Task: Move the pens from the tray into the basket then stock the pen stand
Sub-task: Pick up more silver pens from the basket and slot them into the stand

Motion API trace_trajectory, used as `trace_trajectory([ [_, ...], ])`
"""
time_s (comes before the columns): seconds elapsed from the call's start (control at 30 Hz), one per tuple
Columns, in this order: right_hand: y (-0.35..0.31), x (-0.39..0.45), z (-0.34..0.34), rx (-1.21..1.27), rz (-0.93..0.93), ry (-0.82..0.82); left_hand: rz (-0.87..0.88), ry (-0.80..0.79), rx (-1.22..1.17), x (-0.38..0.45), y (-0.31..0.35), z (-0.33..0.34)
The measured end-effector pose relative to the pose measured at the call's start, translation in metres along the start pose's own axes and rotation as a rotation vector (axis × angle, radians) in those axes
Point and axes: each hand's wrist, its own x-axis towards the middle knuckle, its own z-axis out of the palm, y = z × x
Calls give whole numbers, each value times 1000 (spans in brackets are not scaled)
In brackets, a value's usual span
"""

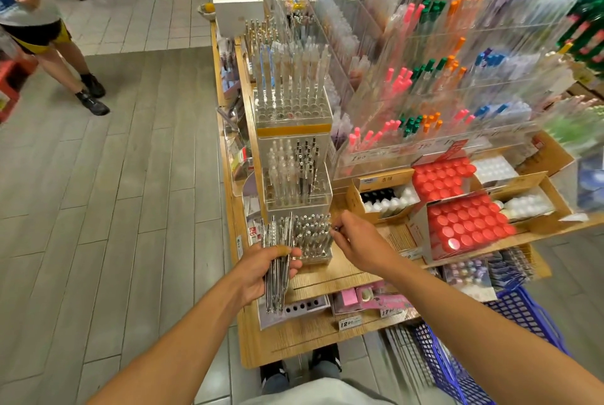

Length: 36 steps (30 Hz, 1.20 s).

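Note:
My left hand (266,269) grips a bundle of clear, silver-tipped pens (277,257), held upright just left of the lowest clear pen stand (313,241). That stand sits on the wooden shelf and is nearly full of silver pen tops. My right hand (356,239) pinches the top of one pen (336,227) at the stand's right edge. A blue plastic basket (510,329) stands on the floor at the lower right, under my right forearm, with packs of pens inside. No tray is visible.
Two taller clear pen stands (295,176) rise behind the low one. Boxes of red-capped bottles (467,225) lie to the right, below acrylic racks of coloured pens (425,78). A person (42,29) walks on the floor at far left.

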Motion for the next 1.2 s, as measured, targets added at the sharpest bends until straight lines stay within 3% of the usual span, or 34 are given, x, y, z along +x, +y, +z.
trace_trajectory([
  [0.27, 6, -2, 13, -180, -100, -25, 10, 21, -39, -3, -1, 7],
  [0.5, -5, 2, 9, -319, 15, -85, 2, 36, -25, -7, -3, 11],
  [0.57, -15, 6, 4, -165, 81, -71, 2, 23, -17, -9, -3, 13],
  [0.7, -38, 22, -6, 475, 255, -138, 4, -22, -18, -12, -3, 17],
  [0.8, -45, 28, -9, 708, 339, -194, 2, -7, -5, -11, -3, 19],
  [1.03, -42, 27, -31, 713, 245, -120, 39, 25, -72, -13, 6, 17],
  [1.2, -41, 22, -48, 579, 137, -16, 71, 59, -72, -9, 7, 7],
])
